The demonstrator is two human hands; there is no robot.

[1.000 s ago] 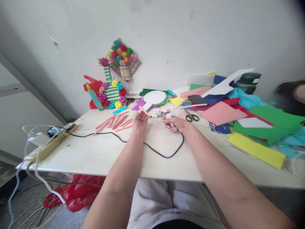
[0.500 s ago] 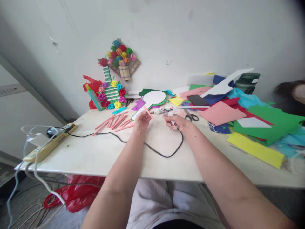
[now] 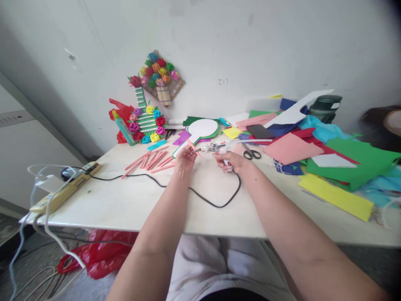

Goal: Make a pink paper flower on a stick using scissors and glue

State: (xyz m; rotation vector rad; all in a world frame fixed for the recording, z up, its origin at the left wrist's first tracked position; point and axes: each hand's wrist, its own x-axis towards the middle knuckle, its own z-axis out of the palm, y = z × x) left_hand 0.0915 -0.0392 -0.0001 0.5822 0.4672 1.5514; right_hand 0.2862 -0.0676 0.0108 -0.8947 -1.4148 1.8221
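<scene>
My right hand (image 3: 228,161) is closed round the handle of a hot glue gun (image 3: 221,146), a glue stick jutting from its back. Its nozzle points left, at or close to a pink paper strip or tube (image 3: 191,144). That pink piece is pinched in the fingers of my left hand (image 3: 186,158); its middle is partly covered by them. Several rolled pink paper tubes (image 3: 156,160) lie left of my left hand. Behind both hands rests a white paper shape with a round head (image 3: 203,128), edged in green.
A black cord (image 3: 216,206) loops from the glue gun to a power strip (image 3: 67,186) at the left. Scissors (image 3: 252,154) and coloured sheets (image 3: 293,149) lie to the right. A glue bottle (image 3: 124,130) and a paper-flower guitar (image 3: 147,121) stand at the back left.
The glue gun has shifted slightly left and tilted, its nozzle nearer the pink piece. My left hand has barely moved.
</scene>
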